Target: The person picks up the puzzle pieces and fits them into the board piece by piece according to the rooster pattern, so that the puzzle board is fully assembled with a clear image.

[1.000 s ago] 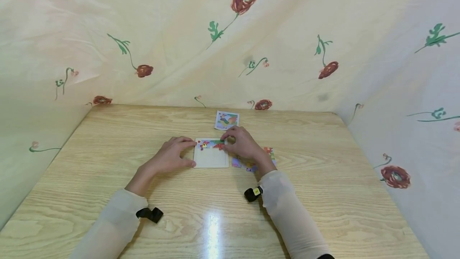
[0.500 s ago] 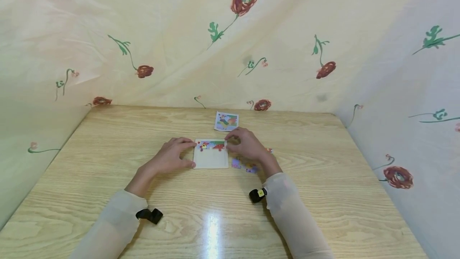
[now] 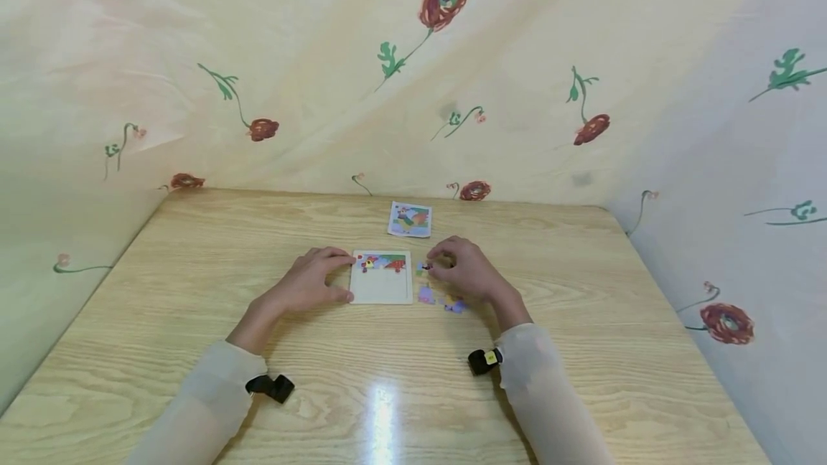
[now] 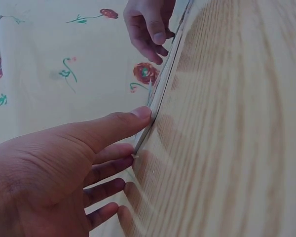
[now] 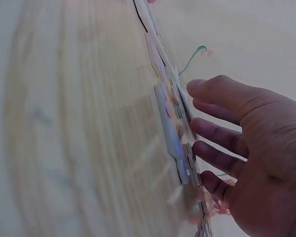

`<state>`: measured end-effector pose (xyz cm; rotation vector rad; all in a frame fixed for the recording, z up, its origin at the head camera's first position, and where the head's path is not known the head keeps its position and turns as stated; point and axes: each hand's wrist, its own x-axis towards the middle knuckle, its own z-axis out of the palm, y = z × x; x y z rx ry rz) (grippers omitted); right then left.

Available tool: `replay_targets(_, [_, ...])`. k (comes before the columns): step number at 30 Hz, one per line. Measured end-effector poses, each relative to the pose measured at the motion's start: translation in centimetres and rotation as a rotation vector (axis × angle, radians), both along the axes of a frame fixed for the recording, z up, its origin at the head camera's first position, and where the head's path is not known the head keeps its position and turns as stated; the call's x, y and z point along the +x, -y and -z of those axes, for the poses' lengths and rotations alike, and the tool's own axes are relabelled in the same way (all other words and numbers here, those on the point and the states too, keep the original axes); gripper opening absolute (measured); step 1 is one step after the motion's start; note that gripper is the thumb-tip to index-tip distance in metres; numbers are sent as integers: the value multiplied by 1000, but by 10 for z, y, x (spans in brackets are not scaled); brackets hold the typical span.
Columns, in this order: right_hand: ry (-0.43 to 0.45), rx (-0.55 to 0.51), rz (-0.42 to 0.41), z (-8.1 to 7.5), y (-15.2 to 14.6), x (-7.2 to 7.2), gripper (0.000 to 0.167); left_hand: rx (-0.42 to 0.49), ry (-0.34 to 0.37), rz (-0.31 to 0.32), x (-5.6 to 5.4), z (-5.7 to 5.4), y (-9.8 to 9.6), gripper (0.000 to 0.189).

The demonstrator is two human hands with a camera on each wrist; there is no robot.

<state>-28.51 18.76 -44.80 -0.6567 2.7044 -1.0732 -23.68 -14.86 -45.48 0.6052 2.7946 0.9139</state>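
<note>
A white puzzle tray (image 3: 381, 289) lies flat on the table, with a row of colourful puzzle pieces (image 3: 381, 262) along its far edge. My left hand (image 3: 315, 278) rests against the tray's left edge, index finger near the upper corner and thumb near the lower one. To the right of the tray, my right hand (image 3: 472, 268) hovers low over loose puzzle pieces, its thumb and index fingertips beside one small piece (image 3: 421, 268). In the right wrist view the fingers (image 5: 219, 136) are loosely bent and no piece shows between them. The palm hides part of the pile.
More loose pieces, a purple one (image 3: 426, 294) and a yellow-purple one (image 3: 454, 303), lie right of the tray. A picture card (image 3: 410, 219) with a bird print lies behind it. Flowered cloth (image 3: 323, 92) hangs along the table's back and sides.
My right hand has left the tray's upper right corner and moved right to the loose pieces. The red-patterned piece at that corner stays in the row. My left hand has kept its place.
</note>
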Motion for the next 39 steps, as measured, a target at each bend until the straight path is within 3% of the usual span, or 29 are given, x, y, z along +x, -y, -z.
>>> replay_targets(16, [-10, 30, -11, 0, -4, -4, 18, -9, 32, -13, -2, -9, -2, 69])
replay_targets(29, [-23, 56, -10, 2, -4, -7, 15, -11, 28, -9, -3, -9, -1, 68])
replay_targets(39, [-49, 19, -10, 2, -3, -8, 16, -6, 16, -2, -3, -8, -1, 67])
